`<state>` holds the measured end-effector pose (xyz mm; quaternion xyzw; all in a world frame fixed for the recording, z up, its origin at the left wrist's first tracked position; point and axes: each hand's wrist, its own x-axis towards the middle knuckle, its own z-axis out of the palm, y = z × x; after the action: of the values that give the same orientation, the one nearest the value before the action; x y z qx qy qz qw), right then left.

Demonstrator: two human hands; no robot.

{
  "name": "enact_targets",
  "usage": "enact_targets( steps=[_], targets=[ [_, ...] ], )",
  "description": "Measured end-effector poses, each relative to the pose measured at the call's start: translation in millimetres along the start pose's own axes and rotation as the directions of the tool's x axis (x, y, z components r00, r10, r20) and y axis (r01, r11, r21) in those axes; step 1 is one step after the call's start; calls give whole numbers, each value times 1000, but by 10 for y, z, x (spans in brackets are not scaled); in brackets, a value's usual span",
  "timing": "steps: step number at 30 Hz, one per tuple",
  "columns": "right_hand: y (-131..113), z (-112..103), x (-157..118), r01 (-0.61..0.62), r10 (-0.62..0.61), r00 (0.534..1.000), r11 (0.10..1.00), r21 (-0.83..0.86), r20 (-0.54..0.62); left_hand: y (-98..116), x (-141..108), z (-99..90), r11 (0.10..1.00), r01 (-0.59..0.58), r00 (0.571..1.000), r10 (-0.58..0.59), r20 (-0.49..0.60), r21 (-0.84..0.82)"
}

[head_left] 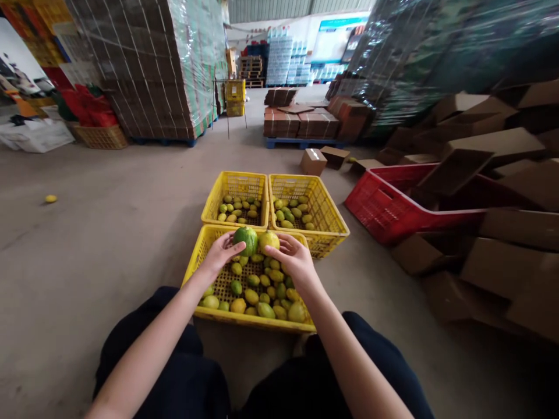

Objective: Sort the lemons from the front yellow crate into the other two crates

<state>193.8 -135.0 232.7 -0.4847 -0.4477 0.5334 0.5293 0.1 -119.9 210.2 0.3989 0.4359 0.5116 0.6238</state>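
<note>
My left hand is closed around a green lemon, thumb on the near side. A yellow lemon sits in the fingers of my right hand. The two lemons are side by side above the far part of the near yellow crate. Many yellow and green lemons lie in that crate, over its perforated floor. Behind it stand two more yellow crates, a left one and a right one, each with lemons on the bottom.
A red crate with cardboard in it stands to the right, beside heaped cardboard boxes. One lemon lies on the floor at far left. Farther back are wrapped pallet stacks and bundled cardboard on a blue pallet.
</note>
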Motion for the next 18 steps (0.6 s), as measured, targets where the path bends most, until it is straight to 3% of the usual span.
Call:
enact_targets(
  steps=[6, 10, 14, 18],
  targets=[
    [85, 94, 71, 64, -64, 998, 996, -57, 14, 123, 13, -36, 960, -154, 981, 177, -83, 236],
    [132, 94, 117, 117, -120, 993, 983, -143, -11, 168, 1, -47, 894, -264, 954, 298, -40, 363],
    [185, 54, 136, 188, -206, 978, 947, -262, -40, 144, -9, -58, 759, -395, 892, 453, 17, 518],
    [227, 25, 156, 252, -291, 956, 886, -389, -43, 95, 24, -51, 704, -430, 864, 502, 32, 566]
  ],
)
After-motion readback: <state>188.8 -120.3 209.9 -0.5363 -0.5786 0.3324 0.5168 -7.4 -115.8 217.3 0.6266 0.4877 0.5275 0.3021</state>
